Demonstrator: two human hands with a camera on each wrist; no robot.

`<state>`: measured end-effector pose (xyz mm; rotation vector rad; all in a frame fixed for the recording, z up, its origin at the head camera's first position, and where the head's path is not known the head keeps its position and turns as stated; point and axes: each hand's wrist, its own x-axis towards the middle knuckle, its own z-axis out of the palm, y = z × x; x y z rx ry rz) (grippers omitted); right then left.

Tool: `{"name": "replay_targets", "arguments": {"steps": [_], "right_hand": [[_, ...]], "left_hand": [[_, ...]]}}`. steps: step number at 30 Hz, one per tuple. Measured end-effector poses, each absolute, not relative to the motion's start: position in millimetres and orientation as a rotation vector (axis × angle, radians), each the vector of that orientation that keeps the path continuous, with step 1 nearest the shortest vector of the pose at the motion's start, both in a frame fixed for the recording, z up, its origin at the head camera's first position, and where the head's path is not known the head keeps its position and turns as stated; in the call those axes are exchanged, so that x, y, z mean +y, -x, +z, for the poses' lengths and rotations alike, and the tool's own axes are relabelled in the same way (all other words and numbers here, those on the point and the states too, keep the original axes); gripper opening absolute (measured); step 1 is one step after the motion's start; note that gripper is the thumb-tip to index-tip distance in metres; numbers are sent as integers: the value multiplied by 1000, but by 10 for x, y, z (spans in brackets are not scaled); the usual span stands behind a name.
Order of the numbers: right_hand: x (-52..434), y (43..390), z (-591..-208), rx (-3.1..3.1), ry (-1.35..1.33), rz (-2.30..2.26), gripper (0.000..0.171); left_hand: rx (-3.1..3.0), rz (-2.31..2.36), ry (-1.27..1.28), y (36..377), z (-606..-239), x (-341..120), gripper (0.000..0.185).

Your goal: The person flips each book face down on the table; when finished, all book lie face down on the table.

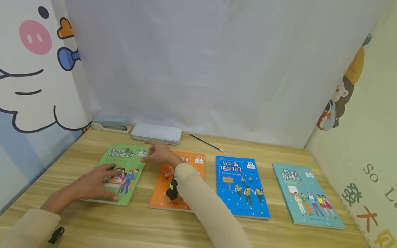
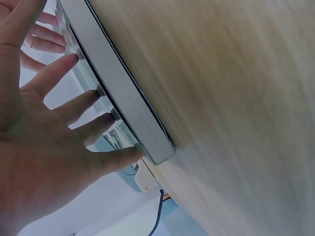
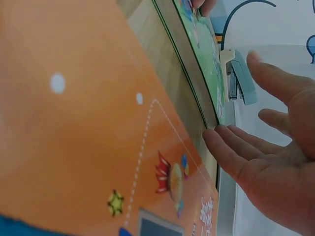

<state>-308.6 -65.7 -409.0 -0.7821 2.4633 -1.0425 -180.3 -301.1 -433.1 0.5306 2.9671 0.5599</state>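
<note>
A green book (image 1: 131, 161) lies at the left of a row of books on the table. My left hand (image 1: 93, 182) rests on its cover with the fingers spread; in the left wrist view its fingertips touch the green book near the page edge (image 2: 118, 83). By the book's upper right corner is my right hand (image 1: 162, 155), its fingers extended. The right wrist view shows those fingertips (image 3: 210, 135) at the green book's edge. Under my right forearm lies an orange book (image 1: 159, 193), partly hidden by the sleeve and a black wrist device (image 1: 172, 191).
To the right lie a blue book (image 1: 238, 182) and a teal book (image 1: 310, 198). Along the back stand a stapler (image 1: 111, 124) and a pale case (image 1: 156, 132), with a pencil (image 1: 205, 142) beside it. A white curtain (image 1: 198, 69) hangs behind the table.
</note>
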Motion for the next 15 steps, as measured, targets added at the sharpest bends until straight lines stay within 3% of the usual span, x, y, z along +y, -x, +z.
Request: {"name": "replay_targets", "arguments": {"steps": [15], "right_hand": [[-765, 3174, -4165, 2468, 688, -1050, 82]], "left_hand": [[2855, 585, -576, 1795, -4283, -3050, 103]]}}
